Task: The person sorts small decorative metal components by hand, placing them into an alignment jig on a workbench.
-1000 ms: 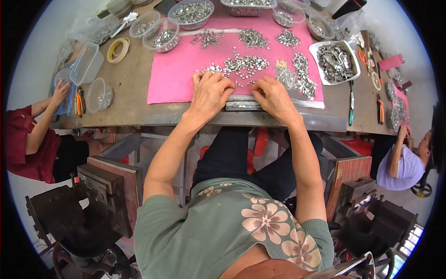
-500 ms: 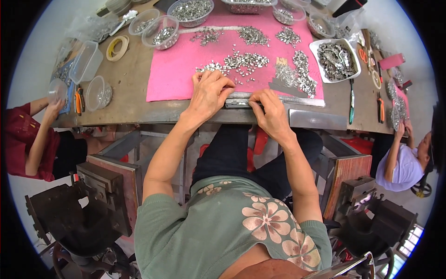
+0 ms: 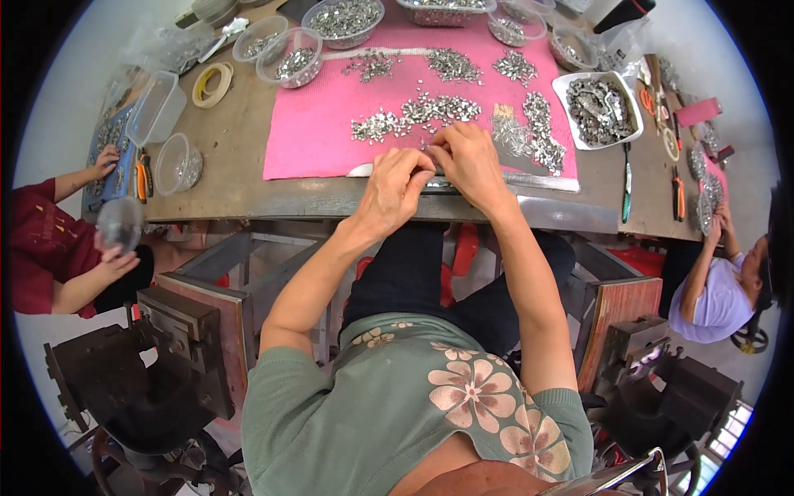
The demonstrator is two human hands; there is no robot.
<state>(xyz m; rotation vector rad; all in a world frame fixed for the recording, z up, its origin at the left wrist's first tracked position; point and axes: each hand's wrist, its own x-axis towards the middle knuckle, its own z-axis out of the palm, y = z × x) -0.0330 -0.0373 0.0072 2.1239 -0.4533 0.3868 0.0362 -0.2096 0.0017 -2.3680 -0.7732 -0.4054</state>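
Observation:
My left hand (image 3: 395, 183) and my right hand (image 3: 468, 164) meet at the near edge of the pink mat (image 3: 310, 140). Thumbs and fingertips are pinched close together; whatever lies between them is too small to make out. Under the fingers, a narrow dark metal bar (image 3: 444, 183) lies along the table edge, mostly hidden. Just beyond my hands spreads a pile of small shiny metal pieces (image 3: 442, 107). To its right are a bunch of thin silvery pins (image 3: 511, 137) and a long heap of metal pieces (image 3: 542, 124).
A white tray (image 3: 559, 91) of metal parts stands right, above green-handled pliers (image 3: 626, 186). Clear tubs (image 3: 270, 70) line the back. At left are a tape roll (image 3: 212, 85) and orange-handled pliers (image 3: 145, 178). Co-workers sit on both sides; the left one holds a clear bowl (image 3: 121, 223).
My right hand has moved up and left from the metal bar to meet my left hand, which has shifted slightly nearer and right. The left co-worker has drawn a clear bowl off the table.

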